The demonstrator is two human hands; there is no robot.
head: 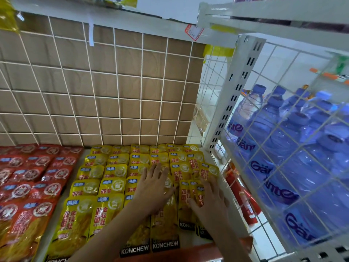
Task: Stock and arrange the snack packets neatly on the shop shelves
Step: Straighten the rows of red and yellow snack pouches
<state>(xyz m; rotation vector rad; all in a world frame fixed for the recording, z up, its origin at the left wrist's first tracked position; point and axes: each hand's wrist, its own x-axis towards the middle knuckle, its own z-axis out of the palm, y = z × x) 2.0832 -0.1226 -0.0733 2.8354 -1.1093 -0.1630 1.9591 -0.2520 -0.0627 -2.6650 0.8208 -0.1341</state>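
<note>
Yellow snack packets [113, 173] lie in overlapping rows on the white shelf [54, 220], filling its middle and right. Red snack packets [32, 176] lie in rows on the left. My left hand [154, 183] rests flat, fingers spread, on the yellow packets in the middle rows. My right hand [209, 202] presses flat on the rightmost column of yellow packets [186, 188], fingers apart. Neither hand grips a packet.
A white wire grid with brown cardboard behind it [105, 87] backs the shelf. A white slotted upright [234, 95] and a wire side panel stand on the right, with blue water bottles [283, 138] beyond. Another shelf [132, 21] hangs overhead. Red items [243, 199] lie by the right edge.
</note>
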